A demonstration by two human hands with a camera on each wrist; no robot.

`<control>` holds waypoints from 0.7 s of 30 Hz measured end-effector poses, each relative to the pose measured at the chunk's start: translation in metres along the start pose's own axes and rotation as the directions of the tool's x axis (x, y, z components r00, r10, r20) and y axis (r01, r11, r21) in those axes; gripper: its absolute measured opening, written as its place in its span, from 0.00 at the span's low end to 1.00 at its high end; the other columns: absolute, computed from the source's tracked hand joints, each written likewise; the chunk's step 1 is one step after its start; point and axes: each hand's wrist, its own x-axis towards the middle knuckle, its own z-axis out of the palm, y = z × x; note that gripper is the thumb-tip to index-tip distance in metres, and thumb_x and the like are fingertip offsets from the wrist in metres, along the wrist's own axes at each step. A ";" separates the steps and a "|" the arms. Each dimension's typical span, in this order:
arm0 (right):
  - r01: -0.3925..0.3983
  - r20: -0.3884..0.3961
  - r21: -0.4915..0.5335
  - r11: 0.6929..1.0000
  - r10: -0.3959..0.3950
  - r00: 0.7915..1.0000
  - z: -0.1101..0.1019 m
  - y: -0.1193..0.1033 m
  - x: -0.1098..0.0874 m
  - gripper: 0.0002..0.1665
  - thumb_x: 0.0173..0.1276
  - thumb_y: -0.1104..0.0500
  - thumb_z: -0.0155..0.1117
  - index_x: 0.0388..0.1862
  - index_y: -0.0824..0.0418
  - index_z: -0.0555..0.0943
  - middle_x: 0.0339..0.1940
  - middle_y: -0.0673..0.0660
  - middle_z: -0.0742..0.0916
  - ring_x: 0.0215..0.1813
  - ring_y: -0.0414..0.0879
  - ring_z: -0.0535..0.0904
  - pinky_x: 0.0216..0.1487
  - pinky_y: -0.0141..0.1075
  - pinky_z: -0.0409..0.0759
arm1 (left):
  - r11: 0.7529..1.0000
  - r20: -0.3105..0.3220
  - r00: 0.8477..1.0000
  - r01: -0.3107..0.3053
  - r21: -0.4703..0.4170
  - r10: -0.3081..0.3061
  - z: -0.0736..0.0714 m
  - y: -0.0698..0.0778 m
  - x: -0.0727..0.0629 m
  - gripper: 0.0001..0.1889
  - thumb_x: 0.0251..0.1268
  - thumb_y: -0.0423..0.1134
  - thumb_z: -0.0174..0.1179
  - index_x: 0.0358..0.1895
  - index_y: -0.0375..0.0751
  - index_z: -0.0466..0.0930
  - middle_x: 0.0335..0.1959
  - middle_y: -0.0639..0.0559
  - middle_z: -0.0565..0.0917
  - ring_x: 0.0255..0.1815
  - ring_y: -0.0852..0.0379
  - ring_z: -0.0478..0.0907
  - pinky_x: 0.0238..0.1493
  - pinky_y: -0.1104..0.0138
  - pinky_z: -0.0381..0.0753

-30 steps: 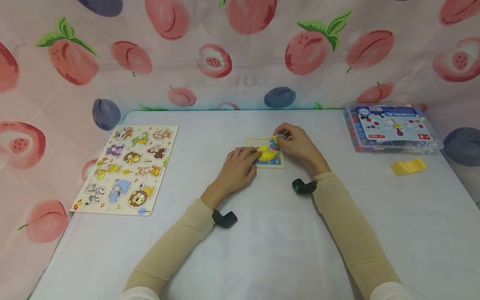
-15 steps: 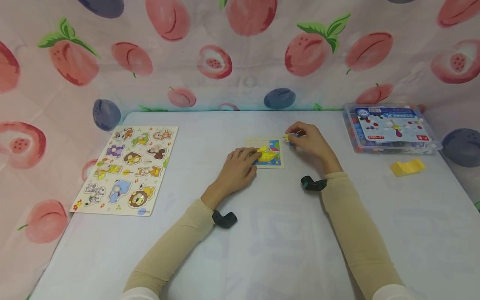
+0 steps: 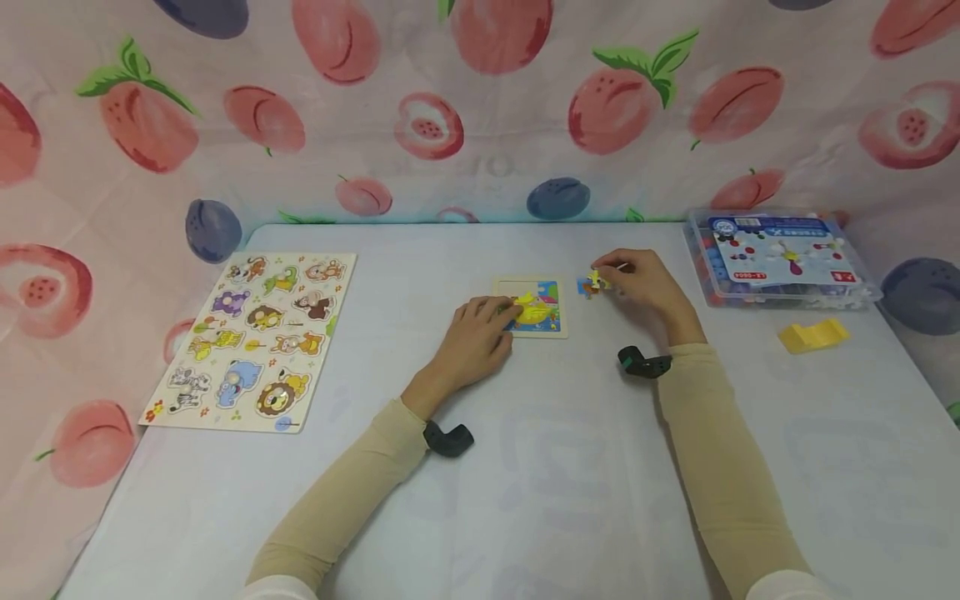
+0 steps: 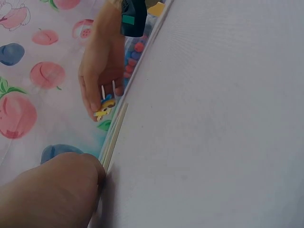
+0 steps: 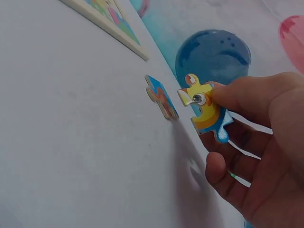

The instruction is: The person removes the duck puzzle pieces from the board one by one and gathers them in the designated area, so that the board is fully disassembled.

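Observation:
My left hand (image 3: 474,335) holds the left side of a small wooden jigsaw puzzle (image 3: 551,323), its fingers over the frame and its thumb at the near edge. The puzzle shows a yellow figure on blue, with a bare strip along the top left. To its right, my right hand (image 3: 643,283) pinches a jigsaw piece (image 5: 205,107) between thumb and fingers. That piece is yellow and blue with a printed eye. Thin pale slivers show between the other fingers. Just under the held piece, a blue and brown jigsaw piece (image 5: 162,99) lies on the table.
A large animal peg puzzle board (image 3: 258,342) lies at the left. At the back right stands a clear plastic box (image 3: 783,258) with a printed label, and in front of it a yellow block (image 3: 814,335). A fruit-patterned cloth (image 3: 480,108) hangs behind the table.
My right hand has moved right, away from the puzzle, with a piece in its fingers. A blue and brown piece now shows on the table. My left hand has stayed put.

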 end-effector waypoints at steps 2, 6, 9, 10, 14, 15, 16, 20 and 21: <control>-0.009 0.008 -0.011 1.000 0.009 1.000 -0.003 0.001 -0.002 0.19 0.73 0.52 0.52 0.52 0.61 0.80 0.50 0.61 0.83 0.45 0.52 0.76 0.37 0.33 0.74 | 1.000 -0.002 1.000 -0.002 -0.002 0.002 0.000 0.000 0.000 0.22 0.69 0.42 0.47 0.66 0.48 0.69 0.67 0.50 0.69 0.67 0.48 0.62 0.65 0.50 0.63; -0.022 0.024 -0.026 0.999 0.023 0.999 -0.009 0.004 -0.006 0.19 0.73 0.54 0.51 0.53 0.63 0.79 0.52 0.63 0.82 0.49 0.54 0.75 0.42 0.36 0.73 | 1.000 -0.004 1.000 -0.008 -0.004 0.008 0.000 0.000 0.000 0.22 0.69 0.42 0.47 0.66 0.48 0.69 0.66 0.50 0.69 0.67 0.48 0.62 0.65 0.50 0.63; -0.032 0.025 -0.036 0.999 0.033 0.999 -0.011 0.007 -0.007 0.19 0.74 0.54 0.50 0.53 0.64 0.79 0.53 0.64 0.81 0.50 0.55 0.74 0.46 0.39 0.73 | 1.000 -0.002 1.000 -0.007 -0.006 0.007 0.000 0.000 0.000 0.22 0.70 0.42 0.47 0.66 0.48 0.69 0.67 0.50 0.69 0.67 0.47 0.62 0.65 0.51 0.63; -0.037 0.024 -0.036 0.999 0.038 0.999 -0.011 0.009 -0.007 0.19 0.74 0.54 0.50 0.53 0.64 0.79 0.53 0.64 0.81 0.51 0.55 0.74 0.47 0.40 0.73 | 1.000 0.001 1.000 -0.006 -0.005 0.006 0.000 0.000 0.000 0.22 0.70 0.42 0.47 0.66 0.48 0.69 0.67 0.50 0.69 0.68 0.47 0.62 0.65 0.51 0.62; -0.053 0.016 -0.043 0.998 0.054 0.998 -0.010 0.011 -0.006 0.18 0.74 0.55 0.50 0.53 0.64 0.79 0.52 0.65 0.81 0.51 0.55 0.74 0.49 0.43 0.72 | 1.000 0.000 1.000 -0.012 0.000 0.012 0.000 0.000 0.000 0.22 0.70 0.42 0.46 0.66 0.48 0.69 0.67 0.49 0.69 0.68 0.47 0.62 0.65 0.51 0.62; -0.055 0.014 -0.046 0.997 0.056 0.998 -0.010 0.011 -0.006 0.18 0.74 0.55 0.50 0.52 0.64 0.79 0.51 0.65 0.81 0.51 0.55 0.74 0.49 0.44 0.72 | 1.000 0.001 1.000 -0.012 0.001 0.012 0.001 0.000 0.000 0.22 0.70 0.42 0.46 0.66 0.48 0.68 0.67 0.49 0.69 0.68 0.47 0.62 0.66 0.51 0.62; -0.055 0.014 -0.048 0.997 0.056 0.998 -0.009 0.011 -0.006 0.18 0.74 0.55 0.50 0.52 0.64 0.79 0.51 0.65 0.81 0.50 0.55 0.74 0.49 0.44 0.72 | 1.000 0.002 1.000 -0.012 0.002 0.012 0.001 -0.001 0.000 0.22 0.70 0.43 0.46 0.66 0.48 0.68 0.67 0.49 0.69 0.68 0.47 0.62 0.66 0.51 0.62; -0.050 -0.003 -0.070 0.996 0.050 0.999 -0.007 0.013 -0.003 0.18 0.73 0.56 0.50 0.51 0.65 0.80 0.50 0.66 0.81 0.50 0.56 0.74 0.49 0.45 0.71 | 1.000 0.001 1.000 -0.012 -0.009 0.012 0.001 -0.001 -0.001 0.22 0.70 0.42 0.46 0.66 0.47 0.68 0.67 0.49 0.69 0.68 0.47 0.62 0.67 0.50 0.62; -0.049 -0.007 -0.074 0.996 0.048 0.999 -0.007 0.013 -0.003 0.18 0.73 0.56 0.51 0.51 0.65 0.80 0.50 0.66 0.80 0.50 0.56 0.73 0.50 0.46 0.70 | 1.000 0.001 1.000 -0.012 -0.011 0.012 0.001 -0.001 -0.001 0.22 0.70 0.42 0.45 0.66 0.47 0.68 0.67 0.49 0.68 0.68 0.47 0.61 0.67 0.50 0.61</control>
